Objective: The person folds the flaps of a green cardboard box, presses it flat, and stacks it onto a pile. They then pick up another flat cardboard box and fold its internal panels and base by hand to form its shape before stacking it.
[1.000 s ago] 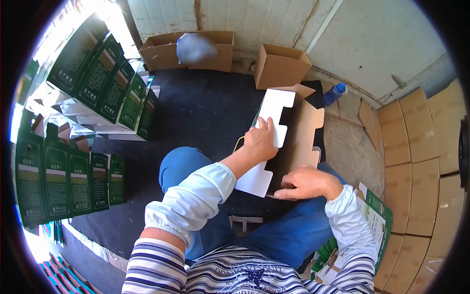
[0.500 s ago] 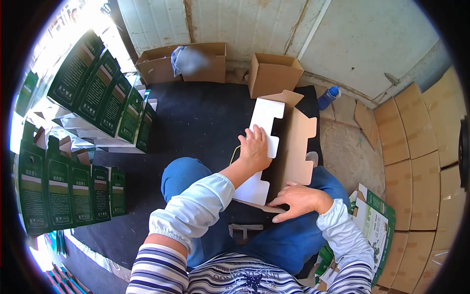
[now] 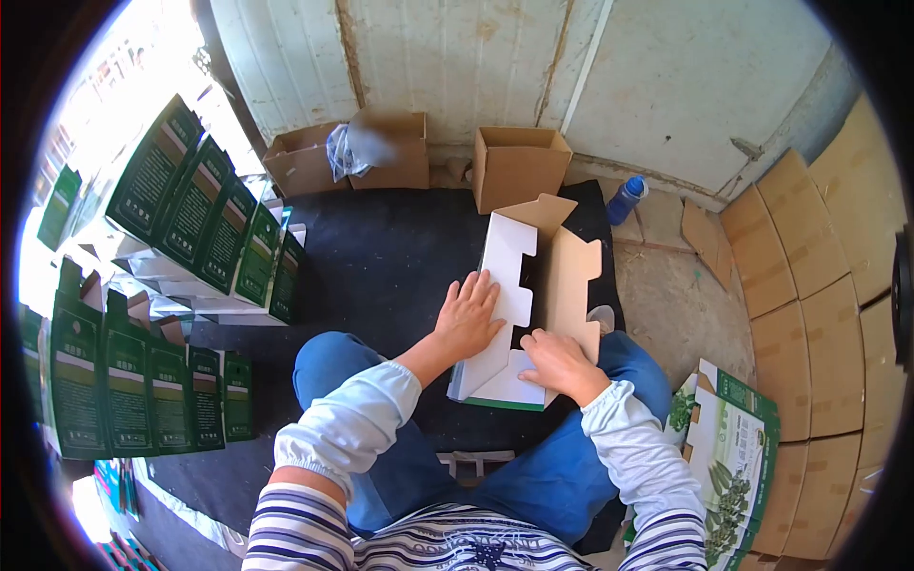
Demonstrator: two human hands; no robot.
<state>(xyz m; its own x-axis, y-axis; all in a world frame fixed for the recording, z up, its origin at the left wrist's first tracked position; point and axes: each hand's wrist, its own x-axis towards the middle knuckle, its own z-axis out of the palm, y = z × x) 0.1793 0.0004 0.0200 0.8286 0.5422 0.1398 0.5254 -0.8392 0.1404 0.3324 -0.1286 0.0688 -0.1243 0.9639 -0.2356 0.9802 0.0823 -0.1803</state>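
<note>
A cardboard box [image 3: 503, 249] with white flaps, a tan inside and a green lower edge stands half open in front of my lap. Its left and near flaps are folded inward, while the far and right flaps stand up. My left hand [image 3: 465, 319] lies flat on the white left flap, fingers stretched out. At the near end, my right hand [image 3: 564, 364] has its fingers bent over the folded flap by the opening, gripping there. The undersides of its fingers are hidden.
Green printed cartons [image 3: 181, 195] stand in rows at the left. Brown boxes [image 3: 519, 167] line the wall. A blue bottle [image 3: 625, 200] stands on the floor. Flattened green-and-white cartons [image 3: 728, 457] lean at the right near stacked brown boxes [image 3: 776, 257]. Black cloth [image 3: 381, 257] covers the work surface.
The box's near end flap has been folded in. My right hand has moved from the near corner onto this flap. My left hand has slid nearer along the left flap.
</note>
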